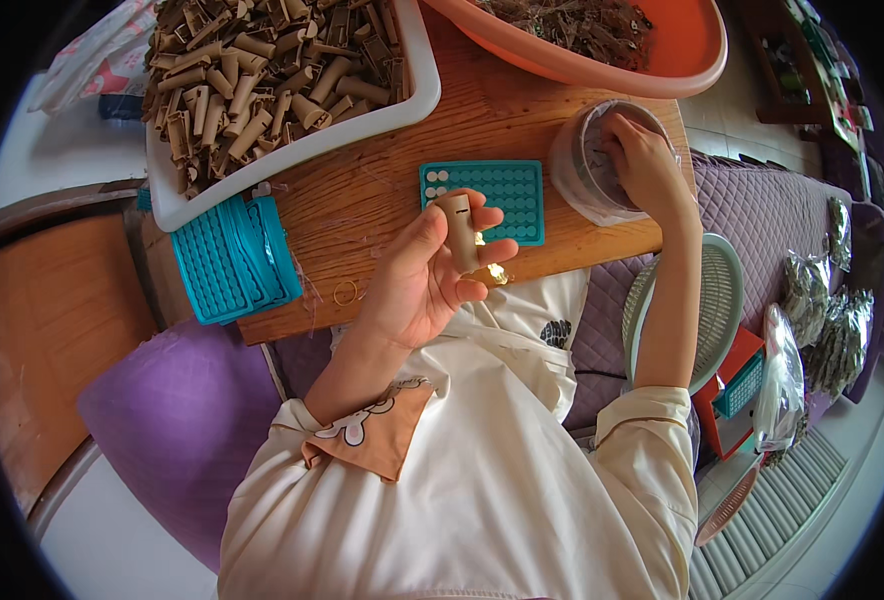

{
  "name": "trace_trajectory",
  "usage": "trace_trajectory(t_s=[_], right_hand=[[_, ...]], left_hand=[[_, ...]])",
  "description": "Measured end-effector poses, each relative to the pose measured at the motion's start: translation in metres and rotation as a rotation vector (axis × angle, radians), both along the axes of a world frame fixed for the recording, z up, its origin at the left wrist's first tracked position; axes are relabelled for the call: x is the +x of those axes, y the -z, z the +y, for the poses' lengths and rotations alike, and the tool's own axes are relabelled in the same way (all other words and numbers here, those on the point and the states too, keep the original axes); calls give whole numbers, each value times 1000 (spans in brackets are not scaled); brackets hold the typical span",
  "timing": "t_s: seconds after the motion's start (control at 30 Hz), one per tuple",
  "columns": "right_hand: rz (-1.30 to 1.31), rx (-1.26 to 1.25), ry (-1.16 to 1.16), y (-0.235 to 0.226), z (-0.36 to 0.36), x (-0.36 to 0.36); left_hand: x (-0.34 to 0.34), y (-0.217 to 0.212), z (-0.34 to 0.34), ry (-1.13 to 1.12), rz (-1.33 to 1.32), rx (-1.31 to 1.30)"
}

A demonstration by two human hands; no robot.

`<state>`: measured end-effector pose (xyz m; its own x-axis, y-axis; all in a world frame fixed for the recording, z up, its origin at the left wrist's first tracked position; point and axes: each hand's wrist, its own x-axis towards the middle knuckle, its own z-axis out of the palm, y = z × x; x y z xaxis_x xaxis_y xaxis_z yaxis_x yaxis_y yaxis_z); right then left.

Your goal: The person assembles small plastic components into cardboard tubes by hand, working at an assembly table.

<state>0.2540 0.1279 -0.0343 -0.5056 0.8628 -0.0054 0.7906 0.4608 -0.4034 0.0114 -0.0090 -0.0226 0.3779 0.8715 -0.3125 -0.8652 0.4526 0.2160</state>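
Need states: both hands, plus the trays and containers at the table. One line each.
Left hand: closed on brown tube
Brown tube: held, near upright
Right hand: inside tub, grip unclear
Tub: open-topped
Teal tray: few white discs in far-left corner
Teal trays: stacked
White bin: heaped with brown pieces
Orange basin: holding thin pieces

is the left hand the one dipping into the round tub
No, the right hand dips into the round tub, while the left hand holds a brown tube-shaped piece over the wooden table's near edge.
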Motion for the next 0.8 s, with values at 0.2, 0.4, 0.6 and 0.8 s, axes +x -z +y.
trace_trajectory(t_s=[0.2, 0.4, 0.6, 0.8], right_hand=[[-16, 143, -23, 11, 1, -1], [-17, 108, -38, -1, 2, 3], [263, -57, 272, -12, -10, 12], [551, -304, 426, -25, -22, 17]], left_hand=[[1, 5, -2, 29, 26, 24], [-1, 4, -4, 47, 32, -14], [-3, 2, -1, 94, -102, -78], [-4, 2, 0, 133, -226, -107]])
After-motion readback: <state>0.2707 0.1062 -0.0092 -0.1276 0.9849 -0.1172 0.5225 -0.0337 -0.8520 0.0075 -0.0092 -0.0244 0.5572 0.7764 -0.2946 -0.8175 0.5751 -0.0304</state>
